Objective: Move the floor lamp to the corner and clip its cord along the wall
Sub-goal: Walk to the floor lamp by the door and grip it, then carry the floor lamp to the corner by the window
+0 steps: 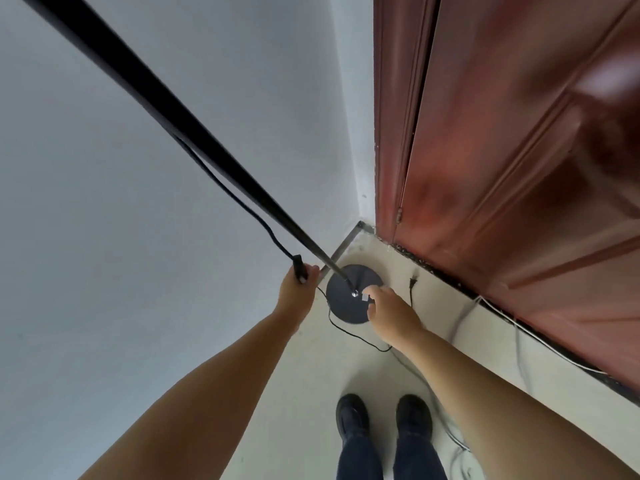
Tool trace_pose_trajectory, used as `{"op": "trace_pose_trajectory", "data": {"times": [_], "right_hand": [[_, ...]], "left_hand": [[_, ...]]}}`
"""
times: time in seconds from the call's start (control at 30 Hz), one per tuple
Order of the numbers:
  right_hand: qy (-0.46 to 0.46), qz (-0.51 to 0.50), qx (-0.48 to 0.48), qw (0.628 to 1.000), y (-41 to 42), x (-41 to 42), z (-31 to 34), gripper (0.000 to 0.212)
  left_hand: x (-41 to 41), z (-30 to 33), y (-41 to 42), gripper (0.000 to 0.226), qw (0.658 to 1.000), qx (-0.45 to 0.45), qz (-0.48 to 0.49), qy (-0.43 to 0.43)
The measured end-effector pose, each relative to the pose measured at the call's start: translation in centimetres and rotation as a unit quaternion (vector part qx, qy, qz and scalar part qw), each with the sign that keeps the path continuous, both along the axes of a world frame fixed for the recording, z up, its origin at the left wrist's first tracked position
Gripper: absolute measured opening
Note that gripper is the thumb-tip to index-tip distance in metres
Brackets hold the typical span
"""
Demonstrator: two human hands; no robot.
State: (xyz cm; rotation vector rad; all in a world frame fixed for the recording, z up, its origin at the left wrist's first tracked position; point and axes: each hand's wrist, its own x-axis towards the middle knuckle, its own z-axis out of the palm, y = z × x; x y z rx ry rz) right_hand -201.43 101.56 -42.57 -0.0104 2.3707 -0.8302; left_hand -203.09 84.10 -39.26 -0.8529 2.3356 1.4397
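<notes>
Vertically, lamp pole [192,135] rises from its base [343,306]; left fingers [306,276] grip cord [281,247], right fingers [374,291] pinch clip [365,297].

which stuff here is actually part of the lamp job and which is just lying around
For the job:
lamp pole
lamp base, in the corner
black cord, gripped by the left hand near the wall
plug, loose on the floor
clip, pinched in the right hand

Just lying about:
white cable along the foot of the door

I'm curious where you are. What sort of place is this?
Probably an indoor room corner: plain white walls meet beside a reddish-brown panelled door, with a black floor lamp's round base on the pale floor.
</notes>
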Motion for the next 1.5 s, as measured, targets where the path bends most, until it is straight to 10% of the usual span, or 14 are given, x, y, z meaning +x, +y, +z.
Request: {"op": "trace_pose_trajectory", "data": {"times": [0.17, 0.33, 0.6, 0.77, 0.93, 1.1, 1.5], "right_hand": [[-0.077, 0.055, -0.135, 0.986, -3.4, 1.6, 0.4, 0.066], [-0.129, 0.042, -0.081, 0.987, -3.5, 2.8, -0.1, 0.020], [-0.146, -0.074, 0.210, 0.964, 6.4, 1.7, -3.2, 0.037], [0.031, -0.217, -0.017, 0.976, 2.8, -2.4, 0.2, 0.036], [0.064, -0.033, -0.171, 0.983, -4.2, -4.5, 2.8, 0.044], [-0.012, -0.034, -0.131, 0.991, -7.3, -6.6, 2.2, 0.025], [-0.053, 0.079, -0.034, 0.995, -6.7, -5.5, 7.8, 0.028]], "left_hand": [[2.3, 2.1, 0.6, 0.041, 0.973, 0.199, 0.108, -0.034], [0.3, 6.7, -0.6, 0.047, 0.922, 0.323, 0.211, 0.037], [-1.9, 9.6, -3.0, 0.023, 0.947, 0.227, 0.195, 0.118], [-0.1, 9.5, -1.6, 0.037, 0.974, 0.141, 0.067, 0.167], [-0.3, 10.8, -1.4, 0.073, 0.972, 0.148, -0.092, 0.156], [-1.6, 12.4, -0.1, 0.007, 0.954, 0.201, -0.090, 0.204], [0.1, 16.7, 3.2, 0.053, 0.967, 0.149, 0.004, 0.208]]}}
